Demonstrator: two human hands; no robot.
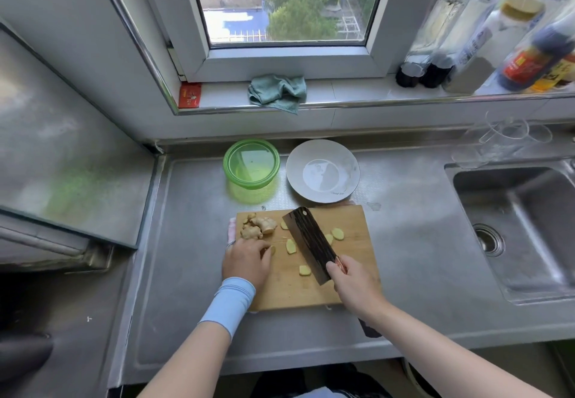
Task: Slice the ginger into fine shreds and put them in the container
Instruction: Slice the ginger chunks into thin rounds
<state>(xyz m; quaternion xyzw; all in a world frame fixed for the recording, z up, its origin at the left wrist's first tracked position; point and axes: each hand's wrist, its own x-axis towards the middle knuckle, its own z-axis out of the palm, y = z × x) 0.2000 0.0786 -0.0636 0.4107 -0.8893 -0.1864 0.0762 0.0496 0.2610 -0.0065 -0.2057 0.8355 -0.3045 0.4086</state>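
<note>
Gripping the handle of the dark, wide-bladed steel cleaver [311,243], your right hand [351,285] has its fingers clenched round it at the near right of the rectangular wooden cutting board [354,226]. The blade slants from your hand toward the far left, and its flat side faces up. I cannot tell whether its edge touches the wood.

Your left hand [247,261], with a light blue fabric sleeve [228,304] on the wrist, sits at the board's left edge. Its fingers are bent, and the tips hold down 1 pale yellow ginger slice [272,250].

Just beyond that hand, in the board's far left corner, lies the knobbly tan ginger root [259,226], uncut on its skin side. 5 more yellow ginger slices [291,246] lie scattered on the board, some left of the blade, some right of it, all still as flat pieces.

Past the board's far edge stands the round translucent green plastic container [251,164]. No ginger shows inside it. Just to its right is a round white ceramic plate [322,173], which reaches the board's far edge.

All of this rests on the brushed stainless-steel counter [193,242]. A steel sink basin [513,233] is sunk into it at the right. On the windowsill beyond, a crumpled teal cloth [278,91] hangs over the ledge, a small red card [189,95] lies at the left, and a row of sauce bottles [485,40] stands at the right.
</note>
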